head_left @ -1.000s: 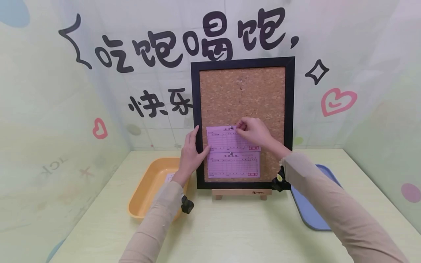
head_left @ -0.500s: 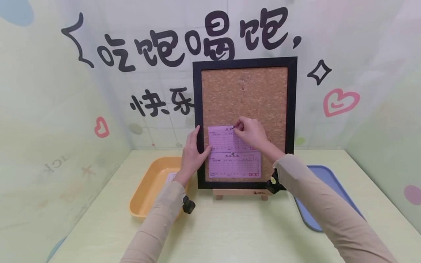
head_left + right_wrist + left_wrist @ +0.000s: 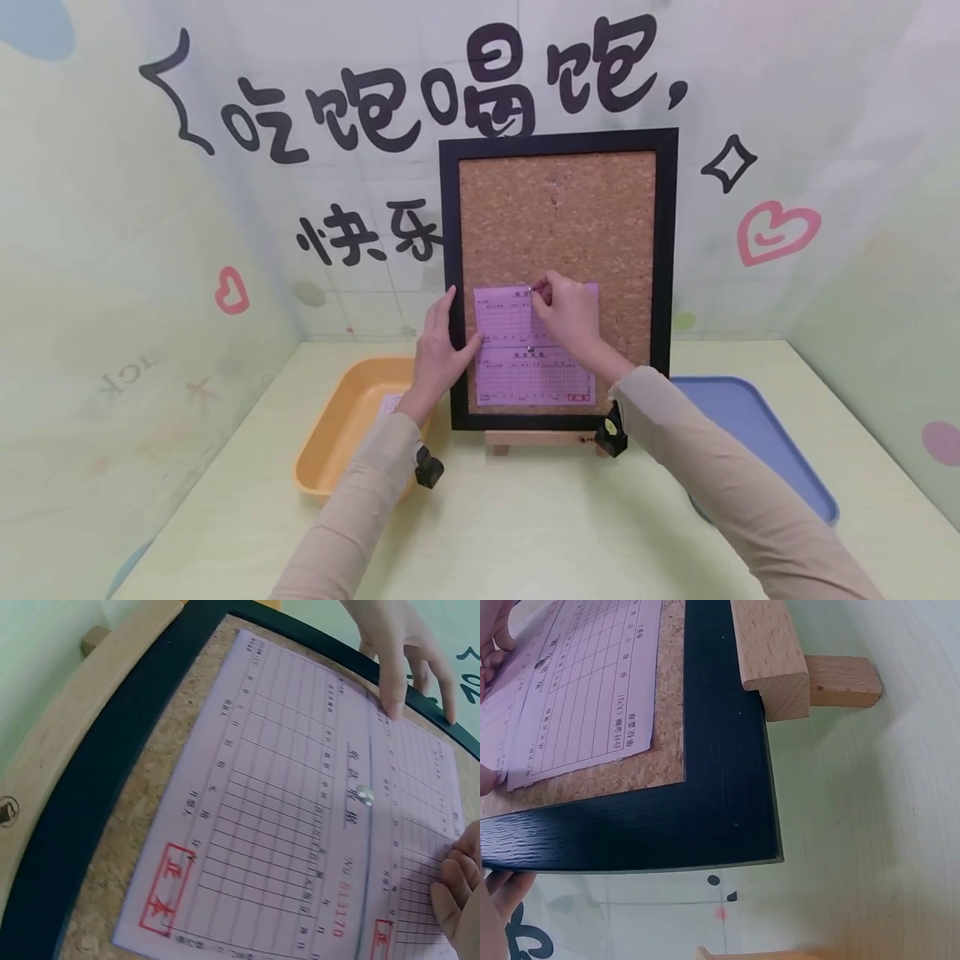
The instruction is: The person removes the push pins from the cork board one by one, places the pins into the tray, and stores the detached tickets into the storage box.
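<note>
Two pink slips lay pinned one above the other on the cork board, and we had both hands on them.

Farthest left on the tabletop (image 3: 525, 533) sat our orange tray (image 3: 330, 454). Next, our left hand (image 3: 441, 350) rested on the black frame's left edge, fingers straight, the thumb tip pressing the upper slip (image 3: 504, 317) flat at its left side. The cork board (image 3: 557, 217) stood upright on a small wooden easel (image 3: 540, 439), and the lower slip (image 3: 536, 379) hung from a silver pin (image 3: 364, 795) of its own. Our right hand (image 3: 567, 310) came next, its thumb and forefinger curled and pinching the pushpin (image 3: 531, 291) at the upper slip's top edge, against the cork. Farthest right lay a blue tray (image 3: 757, 433).
</note>
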Demonstrator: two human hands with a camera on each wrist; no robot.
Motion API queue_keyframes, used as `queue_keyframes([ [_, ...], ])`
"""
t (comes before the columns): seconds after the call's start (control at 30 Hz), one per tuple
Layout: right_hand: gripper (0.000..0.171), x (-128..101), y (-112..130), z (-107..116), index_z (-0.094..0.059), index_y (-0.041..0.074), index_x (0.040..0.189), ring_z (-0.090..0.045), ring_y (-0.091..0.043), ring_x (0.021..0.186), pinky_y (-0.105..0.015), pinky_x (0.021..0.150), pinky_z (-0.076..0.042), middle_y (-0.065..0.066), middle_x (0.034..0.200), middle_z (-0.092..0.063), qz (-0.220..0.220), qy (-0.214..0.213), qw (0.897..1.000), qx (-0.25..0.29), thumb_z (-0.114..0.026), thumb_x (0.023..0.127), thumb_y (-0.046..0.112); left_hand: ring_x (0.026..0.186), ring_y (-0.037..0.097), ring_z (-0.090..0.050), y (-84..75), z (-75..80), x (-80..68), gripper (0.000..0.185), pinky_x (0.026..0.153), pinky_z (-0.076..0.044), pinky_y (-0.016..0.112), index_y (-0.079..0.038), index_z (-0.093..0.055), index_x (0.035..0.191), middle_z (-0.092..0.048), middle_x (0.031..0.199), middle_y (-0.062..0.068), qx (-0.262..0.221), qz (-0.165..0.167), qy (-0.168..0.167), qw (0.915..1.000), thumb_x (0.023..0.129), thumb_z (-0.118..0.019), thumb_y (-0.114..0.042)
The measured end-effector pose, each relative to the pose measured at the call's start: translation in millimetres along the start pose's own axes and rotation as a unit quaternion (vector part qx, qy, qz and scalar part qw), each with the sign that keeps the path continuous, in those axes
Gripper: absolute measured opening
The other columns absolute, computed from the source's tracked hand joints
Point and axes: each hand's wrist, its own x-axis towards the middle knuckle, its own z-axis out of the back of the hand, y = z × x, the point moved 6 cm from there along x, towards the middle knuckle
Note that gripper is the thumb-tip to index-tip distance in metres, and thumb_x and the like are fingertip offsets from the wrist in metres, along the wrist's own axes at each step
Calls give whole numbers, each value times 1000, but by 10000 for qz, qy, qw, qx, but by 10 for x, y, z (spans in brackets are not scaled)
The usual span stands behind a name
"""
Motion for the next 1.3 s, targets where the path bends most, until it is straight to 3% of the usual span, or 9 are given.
queue_keyframes([
  [0.43, 8, -1, -27, -39, -65, 3, 84, -52, -15, 55, -28, 51, -41, -4, 64, -60, -169, -187, 9997, -16, -60, 80, 7, 113, 30, -48, 13, -1, 0, 74, 95, -42, 39, -7, -29, 140, -41, 132, 17, -9, -22, -39, 10000, 79, -69, -17],
  [0.8, 8, -35, -28, -72, -62, 2, 87, -48, -14, 54, -24, 47, -36, -3, 64, -57, -96, -220, 9997, -63, -59, 83, 8, 114, 30, -48, 9, -12, -6, 73, 96, -41, 39, -7, -28, 140, -40, 133, 17, 68, -20, 14, 10000, 80, -68, -18],
  [1.3, 8, 22, -80, -60, -63, 5, 86, -50, -14, 55, -24, 51, -38, -3, 66, -58, -487, 179, 9986, 122, -58, 81, 10, 117, 30, -46, 12, -19, -15, 73, 97, -39, 39, -5, -30, 139, -41, 133, 18, -49, -74, -101, 9999, 79, -70, -17],
])
